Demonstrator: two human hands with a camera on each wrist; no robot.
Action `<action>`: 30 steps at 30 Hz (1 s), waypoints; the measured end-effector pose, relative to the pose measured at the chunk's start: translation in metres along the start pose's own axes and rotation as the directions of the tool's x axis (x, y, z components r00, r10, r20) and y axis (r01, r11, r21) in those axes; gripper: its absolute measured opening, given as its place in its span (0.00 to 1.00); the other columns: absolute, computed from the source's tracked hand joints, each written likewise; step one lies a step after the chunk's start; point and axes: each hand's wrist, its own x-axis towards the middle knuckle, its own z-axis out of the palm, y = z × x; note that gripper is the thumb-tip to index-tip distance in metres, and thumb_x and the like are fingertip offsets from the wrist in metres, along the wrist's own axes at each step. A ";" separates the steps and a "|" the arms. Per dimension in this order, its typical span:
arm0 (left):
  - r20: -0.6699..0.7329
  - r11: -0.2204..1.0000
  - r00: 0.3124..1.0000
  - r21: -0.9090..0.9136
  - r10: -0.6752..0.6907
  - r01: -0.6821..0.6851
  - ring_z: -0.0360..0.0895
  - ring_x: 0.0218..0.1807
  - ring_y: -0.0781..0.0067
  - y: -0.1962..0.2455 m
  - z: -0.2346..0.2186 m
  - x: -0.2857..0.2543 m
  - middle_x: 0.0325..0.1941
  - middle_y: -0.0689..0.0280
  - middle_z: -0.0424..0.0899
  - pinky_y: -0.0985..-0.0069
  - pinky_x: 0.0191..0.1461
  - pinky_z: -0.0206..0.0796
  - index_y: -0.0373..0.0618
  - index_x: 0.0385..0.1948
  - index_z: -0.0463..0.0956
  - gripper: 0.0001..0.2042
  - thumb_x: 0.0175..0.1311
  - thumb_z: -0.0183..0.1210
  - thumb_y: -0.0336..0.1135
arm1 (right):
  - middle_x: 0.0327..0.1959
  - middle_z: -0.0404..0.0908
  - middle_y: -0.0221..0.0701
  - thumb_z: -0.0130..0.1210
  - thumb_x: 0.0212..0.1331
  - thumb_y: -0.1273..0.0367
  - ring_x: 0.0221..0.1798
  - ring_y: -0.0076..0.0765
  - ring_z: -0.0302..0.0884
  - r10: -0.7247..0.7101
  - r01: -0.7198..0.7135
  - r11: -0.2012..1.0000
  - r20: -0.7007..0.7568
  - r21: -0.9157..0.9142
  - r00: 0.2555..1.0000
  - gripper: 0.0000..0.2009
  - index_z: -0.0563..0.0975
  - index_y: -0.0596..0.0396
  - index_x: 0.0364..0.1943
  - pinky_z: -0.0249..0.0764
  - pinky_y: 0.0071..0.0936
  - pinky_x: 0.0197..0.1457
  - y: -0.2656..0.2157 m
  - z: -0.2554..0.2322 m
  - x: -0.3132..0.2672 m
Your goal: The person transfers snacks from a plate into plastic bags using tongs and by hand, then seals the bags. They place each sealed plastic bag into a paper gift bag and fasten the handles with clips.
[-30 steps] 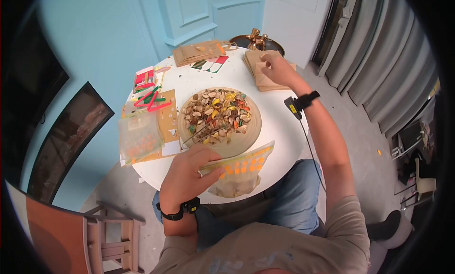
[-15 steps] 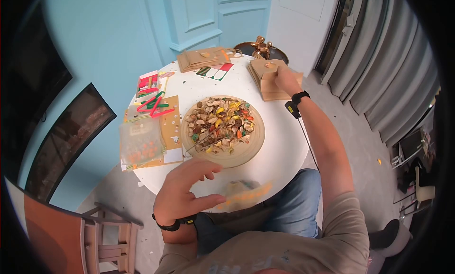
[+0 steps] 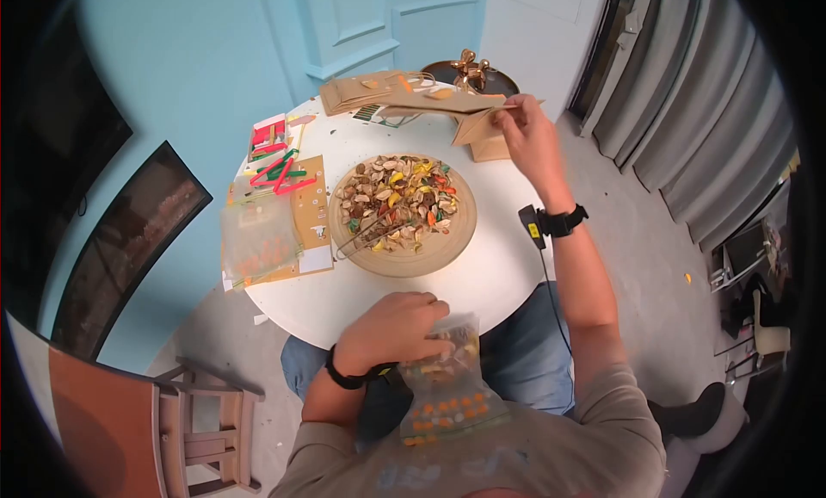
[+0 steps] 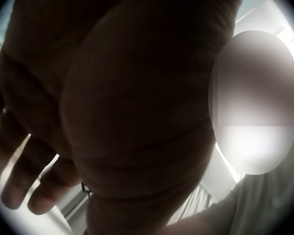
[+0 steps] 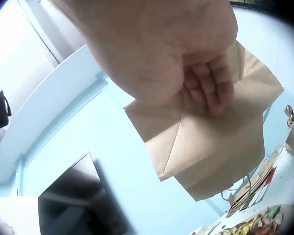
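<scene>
My right hand (image 3: pixel 532 141) grips a brown paper bag (image 3: pixel 452 104) near the stack at the far right of the table. In the right wrist view its fingers (image 5: pixel 213 90) curl against the paper bag, whose folded end faces the camera. At the near table edge my left hand (image 3: pixel 387 330) lies over the far end of a clear zip bag (image 3: pixel 452 382) with dried bits inside and orange print. The zip bag's printed end points towards my shirt. Only the palm and loosely bent, parted fingers (image 4: pixel 44 193) show in the left wrist view.
A round plate (image 3: pixel 456 257) heaped with potpourri (image 3: pixel 396 197) stands mid-table, metal tongs (image 3: pixel 370 240) lying across it. Left are another zip bag (image 3: pixel 258 231), red and green clips (image 3: pixel 280 173) and a cardboard sheet (image 3: pixel 314 205). Handled paper bags (image 3: pixel 348 93) lie at the back.
My right hand has lifted a paper bag off the right stack. The zip bag has tipped over from upright towards me, and my left hand has moved closer with its fingers over it.
</scene>
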 end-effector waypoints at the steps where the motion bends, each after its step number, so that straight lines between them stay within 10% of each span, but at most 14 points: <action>1: -0.001 1.000 1.000 0.020 -0.010 0.010 0.85 0.51 0.43 -0.002 0.014 0.004 0.43 0.52 0.86 0.50 0.55 0.77 0.39 0.43 0.84 0.21 0.63 0.75 0.49 | 0.43 0.94 0.45 0.63 0.79 0.69 0.47 0.43 0.95 0.042 -0.042 0.999 0.019 0.027 0.999 0.11 0.79 0.61 0.56 0.87 0.37 0.52 -0.003 0.002 -0.009; 8: 0.051 0.994 0.997 0.095 0.055 -0.060 0.84 0.42 0.46 -0.017 0.067 -0.002 0.37 0.56 0.83 0.52 0.47 0.79 0.39 0.33 0.80 0.10 0.67 0.67 0.37 | 0.48 0.94 0.46 0.62 0.76 0.74 0.50 0.48 0.94 0.139 -0.153 0.985 0.171 0.075 0.975 0.15 0.80 0.61 0.62 0.87 0.40 0.54 -0.027 0.004 -0.067; 14: -0.229 0.999 0.973 0.040 0.031 -0.023 0.83 0.36 0.48 -0.015 0.066 -0.006 0.33 0.57 0.79 0.55 0.39 0.77 0.41 0.30 0.78 0.07 0.67 0.66 0.30 | 0.45 0.92 0.46 0.63 0.73 0.73 0.49 0.56 0.93 0.239 -0.221 0.968 0.163 -0.123 0.957 0.15 0.82 0.56 0.61 0.87 0.45 0.52 -0.088 -0.044 -0.162; 17: -0.230 1.000 0.973 0.017 0.023 -0.020 0.83 0.36 0.47 -0.017 0.065 -0.006 0.34 0.57 0.80 0.54 0.40 0.77 0.40 0.31 0.79 0.06 0.67 0.66 0.30 | 0.42 0.90 0.45 0.64 0.70 0.72 0.46 0.58 0.90 0.388 -0.236 0.922 0.712 -0.308 0.585 0.10 0.83 0.58 0.52 0.85 0.48 0.52 -0.117 -0.100 -0.195; 19: -0.212 1.000 0.977 0.019 0.012 -0.008 0.84 0.38 0.48 -0.016 0.063 -0.005 0.34 0.57 0.80 0.54 0.41 0.78 0.41 0.30 0.78 0.05 0.65 0.65 0.29 | 0.50 0.88 0.46 0.67 0.64 0.72 0.55 0.59 0.87 0.112 -0.113 0.990 0.962 -0.086 0.250 0.19 0.82 0.55 0.60 0.82 0.48 0.60 -0.094 -0.125 -0.215; 22: -0.209 1.000 0.978 0.016 -0.004 0.008 0.84 0.39 0.48 -0.015 0.063 -0.005 0.33 0.57 0.80 0.54 0.42 0.79 0.40 0.29 0.77 0.04 0.63 0.63 0.27 | 0.58 0.84 0.46 0.68 0.59 0.72 0.63 0.60 0.82 -0.109 -0.219 0.964 0.975 0.151 0.193 0.30 0.80 0.50 0.70 0.79 0.49 0.66 -0.079 -0.139 -0.233; 25: -0.225 1.000 0.974 -0.002 -0.022 0.023 0.83 0.38 0.46 -0.012 0.063 -0.005 0.33 0.55 0.80 0.53 0.42 0.78 0.40 0.29 0.77 0.04 0.64 0.62 0.27 | 0.70 0.81 0.42 0.74 0.54 0.73 0.71 0.62 0.77 -0.096 -0.021 0.995 0.983 0.101 0.157 0.42 0.74 0.46 0.79 0.79 0.48 0.71 -0.099 -0.141 -0.247; 30: -0.169 0.997 0.983 0.016 -0.076 0.079 0.84 0.42 0.44 -0.016 0.065 -0.005 0.38 0.55 0.84 0.53 0.45 0.78 0.40 0.35 0.83 0.06 0.72 0.65 0.31 | 0.49 0.88 0.37 0.69 0.70 0.74 0.57 0.50 0.85 -0.212 -0.042 0.961 0.829 0.272 0.517 0.06 0.88 0.57 0.47 0.81 0.44 0.61 -0.107 -0.121 -0.264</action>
